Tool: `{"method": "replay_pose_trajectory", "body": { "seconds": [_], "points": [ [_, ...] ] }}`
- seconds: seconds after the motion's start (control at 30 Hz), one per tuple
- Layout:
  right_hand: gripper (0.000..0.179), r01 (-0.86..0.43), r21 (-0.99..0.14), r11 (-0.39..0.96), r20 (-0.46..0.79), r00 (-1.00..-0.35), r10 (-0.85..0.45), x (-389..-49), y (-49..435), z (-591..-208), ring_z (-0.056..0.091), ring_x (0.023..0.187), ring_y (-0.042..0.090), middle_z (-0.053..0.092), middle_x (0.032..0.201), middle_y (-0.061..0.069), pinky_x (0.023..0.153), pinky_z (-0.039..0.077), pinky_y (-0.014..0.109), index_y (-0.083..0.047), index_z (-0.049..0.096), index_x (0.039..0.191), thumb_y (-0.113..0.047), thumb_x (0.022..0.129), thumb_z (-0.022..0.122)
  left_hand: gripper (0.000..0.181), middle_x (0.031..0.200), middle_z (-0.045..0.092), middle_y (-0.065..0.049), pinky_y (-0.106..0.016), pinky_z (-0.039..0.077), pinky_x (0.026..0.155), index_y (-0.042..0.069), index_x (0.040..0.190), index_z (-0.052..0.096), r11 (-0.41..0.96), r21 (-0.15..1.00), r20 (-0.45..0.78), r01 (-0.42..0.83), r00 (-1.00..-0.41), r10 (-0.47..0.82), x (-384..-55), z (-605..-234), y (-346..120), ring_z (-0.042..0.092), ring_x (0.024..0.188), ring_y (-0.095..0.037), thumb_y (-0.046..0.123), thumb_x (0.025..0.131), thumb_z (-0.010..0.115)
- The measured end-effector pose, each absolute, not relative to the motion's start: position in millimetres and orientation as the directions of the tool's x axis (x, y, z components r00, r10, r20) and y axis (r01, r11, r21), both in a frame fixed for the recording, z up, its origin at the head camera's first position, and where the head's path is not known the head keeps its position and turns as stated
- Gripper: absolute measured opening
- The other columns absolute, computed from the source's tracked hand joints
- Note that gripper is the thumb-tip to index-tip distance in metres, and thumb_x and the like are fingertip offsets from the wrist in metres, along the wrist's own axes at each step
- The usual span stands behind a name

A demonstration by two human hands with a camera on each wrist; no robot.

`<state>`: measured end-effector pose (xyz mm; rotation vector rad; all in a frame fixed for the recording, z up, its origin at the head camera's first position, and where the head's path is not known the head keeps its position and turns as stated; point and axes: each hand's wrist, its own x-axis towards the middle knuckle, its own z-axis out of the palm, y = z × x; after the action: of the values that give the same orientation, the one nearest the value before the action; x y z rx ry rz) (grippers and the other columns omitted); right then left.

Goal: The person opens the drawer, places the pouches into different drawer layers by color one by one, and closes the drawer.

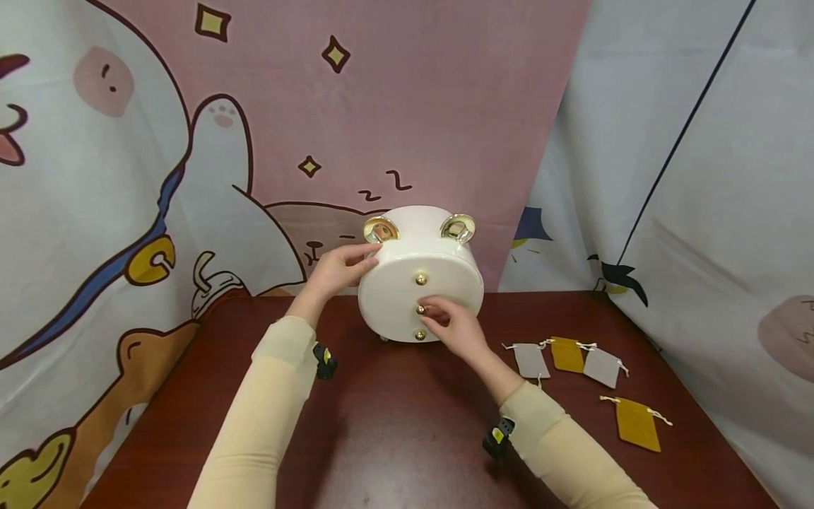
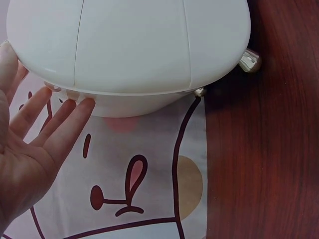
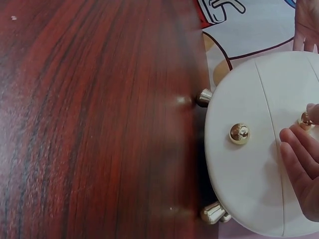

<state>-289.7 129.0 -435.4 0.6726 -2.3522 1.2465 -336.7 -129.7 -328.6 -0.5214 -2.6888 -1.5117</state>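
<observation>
A white rounded box [image 1: 388, 304] stands on small gold feet [image 3: 213, 213] near the back of the table, with two gold ear-shaped pieces [image 1: 458, 228] on top. Seams split its front into three drawers, each with a round gold knob. My right hand [image 1: 454, 329] pinches the middle knob [image 3: 305, 121] between thumb and fingers; the lower knob [image 3: 239, 133] shows beside it. On the box's upper left side rests my left hand [image 1: 343, 270], its fingers [image 2: 70, 127] extended along the side in the left wrist view. All three drawers look flush with the front.
Right of the box lie two grey drawstring pouches [image 1: 531, 360] and two mustard ones [image 1: 638, 425]. A cartoon-print cloth [image 1: 445, 106] hangs close behind the box and along the sides of the dark red wooden table [image 1: 394, 438].
</observation>
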Motion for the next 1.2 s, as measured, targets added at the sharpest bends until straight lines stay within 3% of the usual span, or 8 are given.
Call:
{"method": "replay_pose_trajectory", "body": {
  "seconds": [0.53,1.2],
  "points": [
    [0.020,-0.498,-0.682,0.535,0.490,-0.855,-0.170,-290.9,120.5,-435.2,0.071,0.084,0.019,0.074,0.100,0.002,0.068,0.057,0.034,-0.015,0.075,0.108,-0.010,0.089,0.076,0.043,0.139,0.056,-0.006,-0.040,0.060,0.080,0.026,0.137,0.063,0.481,0.825,0.176,0.297,-0.944,0.281,-340.5,-331.5,-131.0,0.064,0.110,-0.026,0.037,0.095,0.067],
    [0.023,-0.571,-0.651,0.500,0.541,-0.811,-0.222,-245.0,122.2,-434.2,0.070,0.084,0.012,0.074,0.098,-0.004,0.072,0.058,0.029,-0.016,0.077,0.106,-0.005,0.085,0.079,0.044,0.138,0.057,-0.005,-0.036,0.060,0.079,0.028,0.137,0.063,0.489,0.823,0.170,0.289,-0.947,0.274,-340.6,-330.3,-130.0,0.063,0.111,-0.024,0.038,0.094,0.068]
  ]
}}
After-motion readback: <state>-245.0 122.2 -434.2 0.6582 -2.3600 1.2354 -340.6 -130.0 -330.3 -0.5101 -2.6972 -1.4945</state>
